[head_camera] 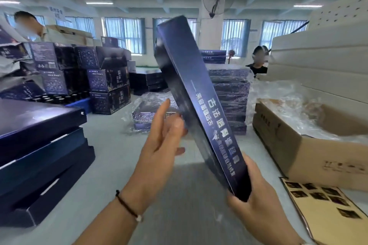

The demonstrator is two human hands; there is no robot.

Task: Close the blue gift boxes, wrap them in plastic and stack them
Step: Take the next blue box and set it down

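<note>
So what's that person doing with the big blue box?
A person is holding a flat blue gift box up on its edge, tilted in the air. The right hand grips its bottom corner, and the left hand steadies its broad face with the thumb on it. This box looks closed but has no plastic on it yet. Behind it sits a stack of plastic-wrapped boxes. More unwrapped blue boxes are piled at the left, and an open cardboard carton holding clear plastic stands on the right.

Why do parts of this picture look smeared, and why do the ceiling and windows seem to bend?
Head view: the held blue gift box and the left hand are motion-blurred; the right hand is sharper. The wide-angle lens bows the ceiling beams and windows. Faces are blurred on purpose.
</note>
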